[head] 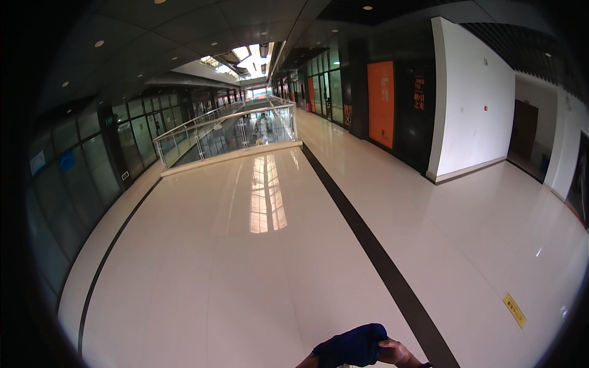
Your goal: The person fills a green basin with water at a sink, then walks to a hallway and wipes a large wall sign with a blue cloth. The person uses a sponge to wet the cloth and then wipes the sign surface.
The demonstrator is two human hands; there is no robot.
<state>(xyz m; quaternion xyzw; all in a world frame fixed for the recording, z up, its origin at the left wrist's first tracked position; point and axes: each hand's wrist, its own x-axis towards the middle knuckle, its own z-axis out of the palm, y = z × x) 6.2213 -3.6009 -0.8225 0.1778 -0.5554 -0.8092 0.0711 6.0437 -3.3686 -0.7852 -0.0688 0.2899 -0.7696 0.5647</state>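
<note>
At the bottom edge, a dark blue cloth, perhaps a mitt, is bunched up in front of me. My right hand pinches its right end, thumb on top. From the left, my bare forearm runs into the cloth. My left hand is hidden under it, so its fingers cannot be made out. A dark band shows at the right wrist.
Glossy pale floor tiles carry a dark stripe. A glass railing surrounds an opening ahead. Glazed shopfronts line the left; a white wall juts out on the right. A yellow floor sticker bears writing.
</note>
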